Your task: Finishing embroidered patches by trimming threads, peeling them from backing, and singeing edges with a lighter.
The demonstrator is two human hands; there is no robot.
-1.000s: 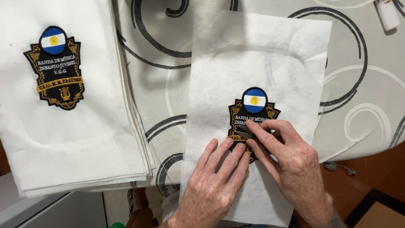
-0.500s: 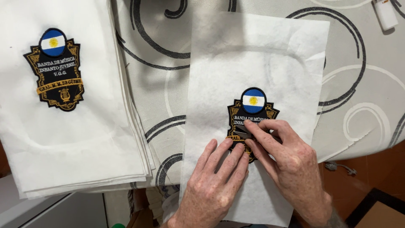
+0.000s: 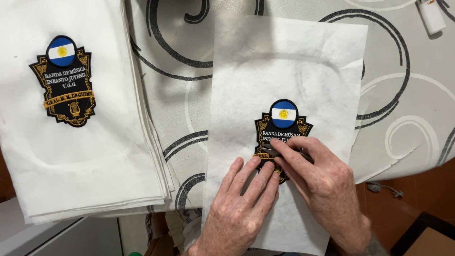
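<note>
Embroidered patches (image 3: 283, 124) – 2 (2 hands (image 3: 246, 204) pressing 1).

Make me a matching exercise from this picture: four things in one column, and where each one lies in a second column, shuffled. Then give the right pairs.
Things:
1. stack of white sheets
2. single white sheet
3. left hand
4. small white object

Places:
A. at the top right corner of the tablecloth
B. flat on the single sheet, fingers at the lower left edge of the badge under the hands
C. at the left, with its own embroidered badge on top
D. in the middle, over the swirl pattern, under both hands

Pairs: 1-C, 2-D, 3-B, 4-A
</note>
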